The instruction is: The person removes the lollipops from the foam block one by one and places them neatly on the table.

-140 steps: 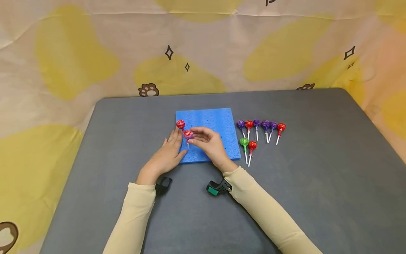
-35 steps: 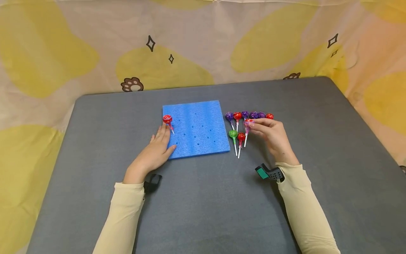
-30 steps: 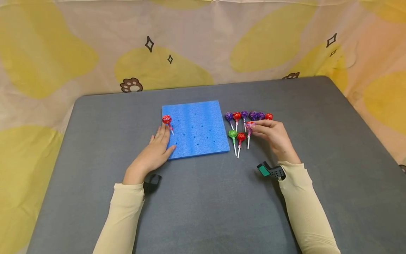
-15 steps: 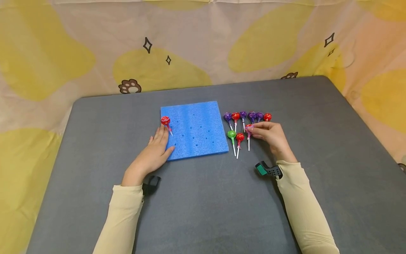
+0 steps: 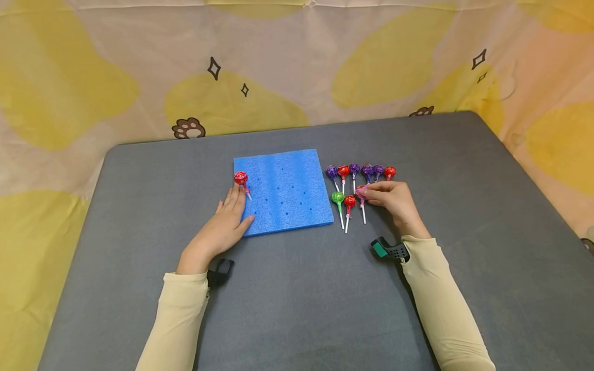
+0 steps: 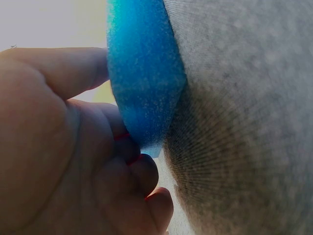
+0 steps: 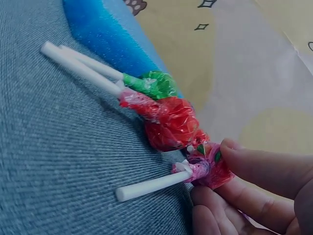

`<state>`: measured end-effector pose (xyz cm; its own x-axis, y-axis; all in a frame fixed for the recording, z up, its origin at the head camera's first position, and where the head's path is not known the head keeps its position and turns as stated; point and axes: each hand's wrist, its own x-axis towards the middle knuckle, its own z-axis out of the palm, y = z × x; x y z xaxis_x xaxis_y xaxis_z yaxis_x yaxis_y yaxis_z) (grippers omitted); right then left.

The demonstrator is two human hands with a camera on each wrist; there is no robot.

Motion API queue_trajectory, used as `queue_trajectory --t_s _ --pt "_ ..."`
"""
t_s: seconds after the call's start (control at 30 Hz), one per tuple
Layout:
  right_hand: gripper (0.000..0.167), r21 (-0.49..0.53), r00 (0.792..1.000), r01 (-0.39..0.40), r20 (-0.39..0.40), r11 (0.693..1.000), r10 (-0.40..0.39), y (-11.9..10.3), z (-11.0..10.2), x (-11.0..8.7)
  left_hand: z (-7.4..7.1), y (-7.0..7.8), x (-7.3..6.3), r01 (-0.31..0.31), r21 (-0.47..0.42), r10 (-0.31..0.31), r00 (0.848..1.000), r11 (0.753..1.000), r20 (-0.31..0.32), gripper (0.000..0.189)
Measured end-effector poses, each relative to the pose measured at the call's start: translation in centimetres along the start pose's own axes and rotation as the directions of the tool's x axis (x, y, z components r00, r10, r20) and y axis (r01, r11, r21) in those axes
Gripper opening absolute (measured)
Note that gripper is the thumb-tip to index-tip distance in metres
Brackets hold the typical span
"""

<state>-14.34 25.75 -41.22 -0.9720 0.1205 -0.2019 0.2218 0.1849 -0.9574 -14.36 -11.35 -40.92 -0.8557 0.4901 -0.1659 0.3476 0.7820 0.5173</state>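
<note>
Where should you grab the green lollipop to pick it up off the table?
Probably by the white stick of the green lollipop, pinched from above near its lower end. It lies flat, the red lollipop crowds its right side, and the blue foam is close on its left.

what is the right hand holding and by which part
The right hand pinches a red-and-pink wrapped lollipop by its candy head; its white stick lies free on the grey table.
</note>
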Motion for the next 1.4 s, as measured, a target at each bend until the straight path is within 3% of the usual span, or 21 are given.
queue_trajectory --t_s 0.17,0.43,0.57,1.4 --pt "0.035 -0.017 0.999 0.040 -0.013 0.999 -0.040 0.2 0.2 0.1 0.0 -0.1 0.0 0.003 0.003 -0.003 1.000 1.000 -0.001 0.068" --pt "0.035 -0.184 0.997 0.051 -0.049 0.982 -0.061 0.3 0.4 0.2 0.0 -0.1 0.0 0.004 0.004 -0.004 1.000 1.000 0.003 0.068" --pt "0.033 -0.214 0.997 0.046 -0.056 0.976 -0.059 0.2 0.5 0.3 0.0 0.0 0.0 -0.008 -0.011 0.008 1.000 1.000 -0.015 0.070" --pt "0.032 -0.079 0.998 0.060 -0.012 0.995 -0.061 0.1 -0.6 0.1 -0.1 0.0 0.0 0.000 -0.003 0.000 1.000 1.000 0.002 0.068"
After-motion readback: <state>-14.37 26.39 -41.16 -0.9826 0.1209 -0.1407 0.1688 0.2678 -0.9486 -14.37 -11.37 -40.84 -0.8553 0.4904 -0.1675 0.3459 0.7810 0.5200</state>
